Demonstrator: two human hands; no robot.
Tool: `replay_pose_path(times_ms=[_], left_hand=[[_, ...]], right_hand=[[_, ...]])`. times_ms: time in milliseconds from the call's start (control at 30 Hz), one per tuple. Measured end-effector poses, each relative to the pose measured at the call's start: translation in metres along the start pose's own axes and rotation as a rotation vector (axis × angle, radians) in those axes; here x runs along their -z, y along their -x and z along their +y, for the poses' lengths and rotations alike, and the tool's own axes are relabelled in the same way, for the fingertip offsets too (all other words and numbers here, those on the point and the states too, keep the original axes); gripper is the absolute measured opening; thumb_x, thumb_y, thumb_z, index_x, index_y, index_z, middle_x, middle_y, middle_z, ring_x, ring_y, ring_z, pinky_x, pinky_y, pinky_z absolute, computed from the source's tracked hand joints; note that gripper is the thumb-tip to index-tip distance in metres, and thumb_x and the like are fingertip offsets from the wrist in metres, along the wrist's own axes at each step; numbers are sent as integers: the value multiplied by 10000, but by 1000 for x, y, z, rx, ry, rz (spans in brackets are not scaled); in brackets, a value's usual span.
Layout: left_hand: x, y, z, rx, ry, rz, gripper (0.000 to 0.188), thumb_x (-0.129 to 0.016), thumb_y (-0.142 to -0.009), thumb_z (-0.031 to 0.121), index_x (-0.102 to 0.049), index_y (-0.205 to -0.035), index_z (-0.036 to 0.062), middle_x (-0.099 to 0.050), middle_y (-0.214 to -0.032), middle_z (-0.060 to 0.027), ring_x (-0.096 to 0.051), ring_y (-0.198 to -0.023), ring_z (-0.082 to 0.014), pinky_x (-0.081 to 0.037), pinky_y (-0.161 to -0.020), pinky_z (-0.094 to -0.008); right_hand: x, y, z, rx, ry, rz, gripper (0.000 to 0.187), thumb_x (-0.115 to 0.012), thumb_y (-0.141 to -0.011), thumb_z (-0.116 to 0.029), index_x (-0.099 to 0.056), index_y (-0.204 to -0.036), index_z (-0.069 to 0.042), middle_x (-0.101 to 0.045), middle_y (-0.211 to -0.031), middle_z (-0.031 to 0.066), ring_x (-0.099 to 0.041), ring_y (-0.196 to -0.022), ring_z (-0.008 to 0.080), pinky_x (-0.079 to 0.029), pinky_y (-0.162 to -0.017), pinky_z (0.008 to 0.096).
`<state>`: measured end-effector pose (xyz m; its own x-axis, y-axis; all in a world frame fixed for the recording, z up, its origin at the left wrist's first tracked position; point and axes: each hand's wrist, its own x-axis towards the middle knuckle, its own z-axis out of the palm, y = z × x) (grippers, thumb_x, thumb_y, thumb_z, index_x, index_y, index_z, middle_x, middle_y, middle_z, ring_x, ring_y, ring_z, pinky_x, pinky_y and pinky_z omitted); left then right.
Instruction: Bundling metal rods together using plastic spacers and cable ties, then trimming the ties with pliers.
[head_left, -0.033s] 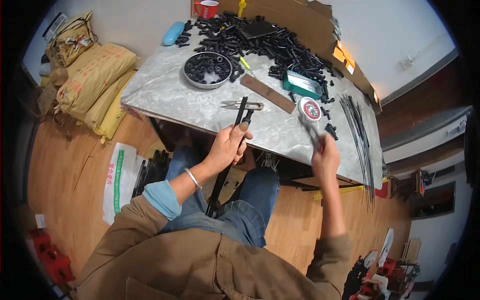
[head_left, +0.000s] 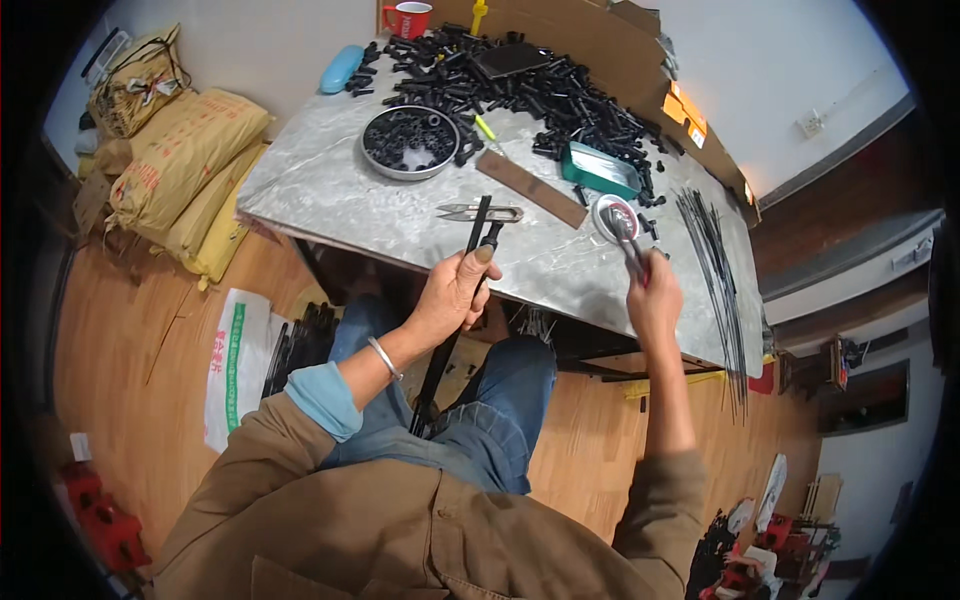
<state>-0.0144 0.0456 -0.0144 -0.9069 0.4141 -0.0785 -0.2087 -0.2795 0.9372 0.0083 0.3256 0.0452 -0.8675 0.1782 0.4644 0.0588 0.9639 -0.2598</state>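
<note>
My left hand (head_left: pixel 452 290) is closed round a long black rod (head_left: pixel 480 222), which slants up past the near table edge. A small black tubular fitting (head_left: pixel 491 236) stands between its thumb and fingers. My right hand (head_left: pixel 654 300) grips pliers (head_left: pixel 632 252) with red on the handles. The pliers' metal head lies over a small round tin (head_left: pixel 603 207), white-rimmed with red inside, covering part of it; whether they touch cannot be made out. Thread snips (head_left: pixel 510 213) lie on the table behind the rod, partly hidden by it.
On the grey marbled table (head_left: pixel 330 170) are a round metal bowl (head_left: pixel 372 160) of black rings, a brown flat bar (head_left: pixel 532 190), a teal box (head_left: pixel 590 183) and a heap of black fittings (head_left: pixel 540 95). Thin black rods (head_left: pixel 718 280) overhang the right edge. Sacks (head_left: pixel 190 150) stand left.
The pliers in my right hand have moved up and over the round tin, their head now covering part of it. My left hand has kept its hold and place.
</note>
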Motion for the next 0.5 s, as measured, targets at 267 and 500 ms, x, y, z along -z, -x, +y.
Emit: replay_pose_path(times_ms=[267,500], left_hand=[[8,-12,-5,41,26,11,554,-423,-958,543,-529,-913,2,-423,-540,4,-398,-416,-64,-325,-396,-216],[11,-12,-4,52,32,13,539,-426,-957,540,-534,-920,14,-420,-537,13,-400,-429,-52,-320,-411,-195]], right_hand=[[-50,-90,37,-199,225,-284,231,-639,-799,-240,-635,-903,-35,-645,-933,223,-603,-909,416,-465,-770,498],[-60,-107,31,-222,254,-284,217,-605,-794,-203,-651,-928,-38,-656,-895,222,-618,-886,410,-466,-761,494]])
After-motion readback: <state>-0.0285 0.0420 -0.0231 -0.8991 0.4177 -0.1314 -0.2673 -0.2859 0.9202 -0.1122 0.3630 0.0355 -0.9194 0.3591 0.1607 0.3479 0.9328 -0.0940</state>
